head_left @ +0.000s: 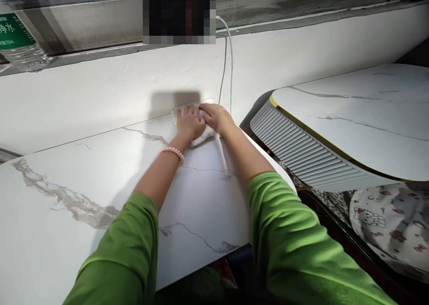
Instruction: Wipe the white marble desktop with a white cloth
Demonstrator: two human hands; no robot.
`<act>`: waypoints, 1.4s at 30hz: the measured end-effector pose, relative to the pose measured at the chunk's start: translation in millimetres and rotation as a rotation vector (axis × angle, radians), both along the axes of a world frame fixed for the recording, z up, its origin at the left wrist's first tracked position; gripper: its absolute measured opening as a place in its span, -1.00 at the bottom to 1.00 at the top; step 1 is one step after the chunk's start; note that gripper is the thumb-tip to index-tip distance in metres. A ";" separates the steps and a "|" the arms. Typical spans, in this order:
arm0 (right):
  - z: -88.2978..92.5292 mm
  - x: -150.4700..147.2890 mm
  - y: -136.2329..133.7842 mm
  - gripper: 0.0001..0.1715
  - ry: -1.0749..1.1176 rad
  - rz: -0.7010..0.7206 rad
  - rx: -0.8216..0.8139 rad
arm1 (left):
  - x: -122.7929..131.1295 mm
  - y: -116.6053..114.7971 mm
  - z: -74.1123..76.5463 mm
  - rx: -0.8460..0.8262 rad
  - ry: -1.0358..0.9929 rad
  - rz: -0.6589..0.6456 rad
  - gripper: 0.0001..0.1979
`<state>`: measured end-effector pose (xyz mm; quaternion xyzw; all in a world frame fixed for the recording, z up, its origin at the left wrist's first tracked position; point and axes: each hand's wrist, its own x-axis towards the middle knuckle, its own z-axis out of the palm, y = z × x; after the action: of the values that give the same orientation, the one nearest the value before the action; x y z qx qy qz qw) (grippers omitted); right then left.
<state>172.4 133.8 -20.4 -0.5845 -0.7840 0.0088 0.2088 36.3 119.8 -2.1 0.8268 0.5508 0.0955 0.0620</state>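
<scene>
A white cloth (201, 138) lies bunched on the white marble-patterned tabletop (134, 162), close to the wall. My left hand (191, 124) presses on it with the fingers spread and a pink coiled band (172, 152) around the wrist. Against the left hand, my right hand (218, 117) is closed over the cloth's right part, fingers bent together and thumb toward the left. Both hands cover much of the cloth. A pale narrow strip (221, 155) runs from under the right hand toward me; I cannot tell whether it is an object or a reflection.
A white wall (100, 95) borders the table's far edge. White cable (231, 59) hangs down it from the ledge. Right of a gap stands a second marble-patterned top (351, 112) with ribbed sides. Below it is a patterned white fabric (392, 229). A water bottle (23, 41) stands at upper left.
</scene>
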 end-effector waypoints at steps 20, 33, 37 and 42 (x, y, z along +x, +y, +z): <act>-9.4 -40.6 -272.3 -0.33 -0.114 -0.005 0.141 | -63.9 -225.7 7.9 -0.031 0.109 -0.334 -0.40; -11.2 -59.9 -179.9 -0.38 -0.078 0.026 0.075 | -77.4 -156.6 8.6 -0.087 0.055 -0.186 -0.43; -7.7 -84.6 -104.0 -0.42 -0.067 0.002 0.058 | -91.6 -87.9 7.2 -0.061 0.060 -0.139 -0.43; -0.3 -110.4 -48.4 -0.42 -0.067 -0.060 -0.003 | -104.2 -31.2 5.4 -0.024 0.029 -0.069 -0.45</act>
<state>61.9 85.4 -20.7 -0.6081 -0.7726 -0.0159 0.1815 -67.9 88.7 3.4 0.8459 0.5237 0.0747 0.0671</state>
